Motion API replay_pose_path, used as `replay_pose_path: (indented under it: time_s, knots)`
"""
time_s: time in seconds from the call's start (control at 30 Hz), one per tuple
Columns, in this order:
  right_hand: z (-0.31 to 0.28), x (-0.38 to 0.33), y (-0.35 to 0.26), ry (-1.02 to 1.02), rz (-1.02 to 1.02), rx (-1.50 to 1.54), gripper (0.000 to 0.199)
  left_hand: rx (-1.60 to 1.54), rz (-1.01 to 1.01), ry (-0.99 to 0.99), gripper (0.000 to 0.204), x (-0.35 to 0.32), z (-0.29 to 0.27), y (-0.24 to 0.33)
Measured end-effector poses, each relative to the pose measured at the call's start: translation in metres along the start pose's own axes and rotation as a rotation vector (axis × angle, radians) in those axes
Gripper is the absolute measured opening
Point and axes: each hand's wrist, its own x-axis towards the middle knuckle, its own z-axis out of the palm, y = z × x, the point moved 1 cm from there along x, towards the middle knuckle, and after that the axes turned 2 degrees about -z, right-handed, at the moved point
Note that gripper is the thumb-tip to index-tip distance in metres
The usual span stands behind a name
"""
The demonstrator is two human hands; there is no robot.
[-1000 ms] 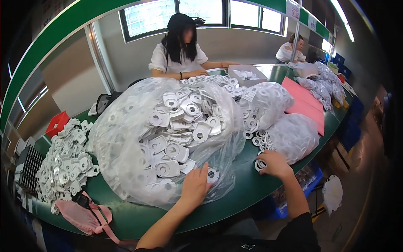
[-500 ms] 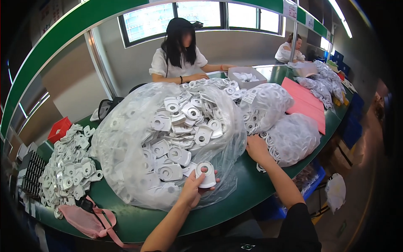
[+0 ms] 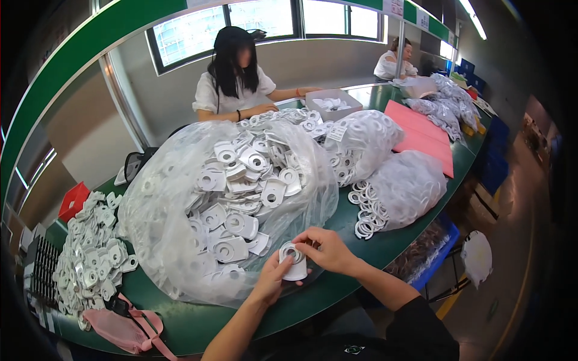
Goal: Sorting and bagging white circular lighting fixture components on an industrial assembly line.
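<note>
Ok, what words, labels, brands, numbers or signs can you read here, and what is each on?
None can be read.
Label on the farther ring bag: too small.
Signs on the green beam: too small and blurred.
Emblem on the black shirt: no legible words.
White part in the left hand: no text visible.

My right hand (image 3: 326,251) covers part of the white plastic plate with a round hole (image 3: 294,272); what, if anything, its fingertips pinch is too small to tell. The plate hides some left hand (image 3: 271,281) fingers from me.
</note>
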Motion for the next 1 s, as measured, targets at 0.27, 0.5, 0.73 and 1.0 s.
replay_pose_path:
  time_s: [0.27,0.5,0.73,1.0]
  knots:
    - [-0.089,-0.018,0.029,0.231,0.109,-0.691,0.012,-0.17,0.073,0.205,0.026,-0.002,-0.009,0.005]
    - [-0.096,-0.043,0.046,0.144,0.32,-0.883,0.018,-0.156,0.074,0.152,0.029,0.001,-0.007,0.005]
    - [-0.117,-0.021,0.026,0.652,0.166,-0.521,0.01,-0.117,0.076,0.134,0.03,-0.003,-0.005,0.009]
    - [-0.13,-0.025,0.094,0.739,0.174,0.118,0.007,-0.14,0.057,0.084,0.035,-0.002,-0.001,0.008]
